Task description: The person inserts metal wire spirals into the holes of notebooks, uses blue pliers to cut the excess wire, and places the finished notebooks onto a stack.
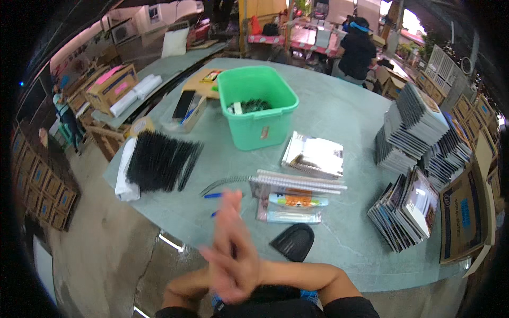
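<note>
My left hand [218,271] and my right hand [245,261] are pressed together palm to palm, blurred, over the table's near edge. Their fingers look stretched out, and I see nothing held between them. Just beyond the fingertips lie a blue pen [213,195] and a second blue item, partly hidden. Beside them a spiral-bound book [305,182] lies edge-on, a loose dark coil [225,184] trailing from its left end. Under it is a clear packet [297,216] with an orange animal picture. A black, round-ended object [294,242] sits to the right of my hands.
A green bin [260,130] with dark pieces inside stands mid-table. Black binding coils [161,163] lie left, near a clear tray [186,121]. A small book stack [314,153] is beyond the packet. Spiral-book piles [405,209] and a carton [464,214] crowd the right. Another person [357,53] sits beyond.
</note>
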The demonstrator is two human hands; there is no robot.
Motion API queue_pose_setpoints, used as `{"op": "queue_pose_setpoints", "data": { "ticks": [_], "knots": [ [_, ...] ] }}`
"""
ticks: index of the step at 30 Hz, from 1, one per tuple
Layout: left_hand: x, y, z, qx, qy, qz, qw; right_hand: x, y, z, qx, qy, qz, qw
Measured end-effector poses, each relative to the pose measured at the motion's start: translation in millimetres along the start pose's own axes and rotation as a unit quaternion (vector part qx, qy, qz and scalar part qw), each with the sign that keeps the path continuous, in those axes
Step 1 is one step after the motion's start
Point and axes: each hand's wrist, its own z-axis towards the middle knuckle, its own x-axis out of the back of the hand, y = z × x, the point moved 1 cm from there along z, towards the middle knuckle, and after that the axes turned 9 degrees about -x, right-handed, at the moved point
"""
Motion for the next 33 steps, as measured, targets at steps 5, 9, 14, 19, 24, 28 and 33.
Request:
{"op": "queue_pose_setpoints", "data": {
  "ticks": [5, 9, 14, 19, 24, 28, 33],
  "knots": [
    [-1, 7, 52, -0.183, 0.028, 0.355, 0.916, 55, 43, 15, 0.009, 0.05, -0.283, 0.958],
    [30, -22, 81, -0.003, -0.178, 0.41, 0.894, 77, 41, 6, -0.02, 0.106, -0.405, 0.908],
    [30, -33, 74, 0.047, -0.205, 0.243, 0.947, 73, 59, -24, 0.003, 0.073, -0.456, 0.887],
    [28, -28, 76, 0.012, -0.147, 0.223, 0.964, 69, 70, -32, 0.081, 0.006, -0.388, 0.918],
    [32, -25, 70, 0.04, -0.124, 0.172, 0.977, 63, 68, -9, 0.034, 0.078, -0.36, 0.929],
    [39, -31, 70, 0.125, -0.24, 0.206, 0.94, 60, 66, -9, 0.024, 0.047, -0.397, 0.916],
    [26, -22, 71, -0.021, -0.141, 0.237, 0.961, 55, 71, -20, 0.056, 0.078, -0.437, 0.895]
  ]
}}
